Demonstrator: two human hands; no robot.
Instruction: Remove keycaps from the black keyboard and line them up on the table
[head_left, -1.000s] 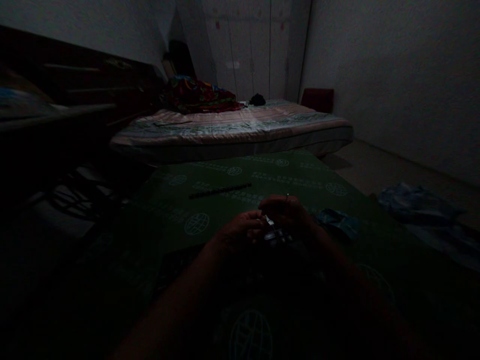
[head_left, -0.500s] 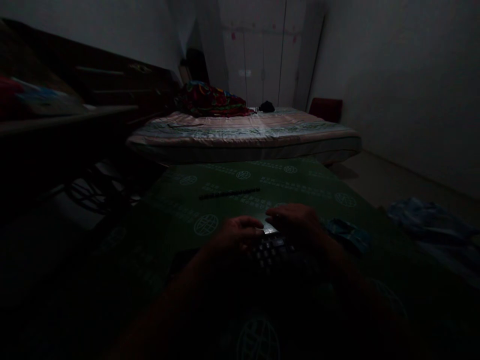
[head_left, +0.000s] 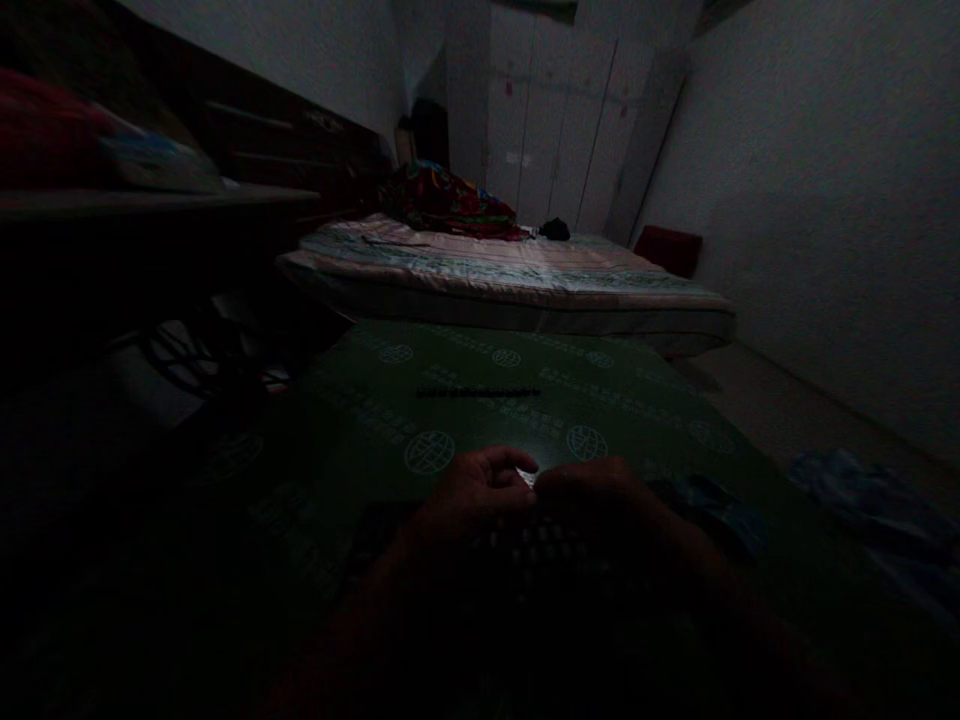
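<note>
The left hand curled beside the bent-fingered right hand, a small bright patch showing between their fingertips; whether either pinched anything could not be told in the dark. Under them a dark keyboard lay on the green tabletop, a black strip beyond it, then the bed.

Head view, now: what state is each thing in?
Left hand: fingers curled, grip unclear
Right hand: fingers bent, grip unclear
Keyed panel: mostly in shadow, below the hands
Black strip: lying on the green tabletop
Patterned red blanket: bunched on the bed
Wardrobe doors: shut
</note>
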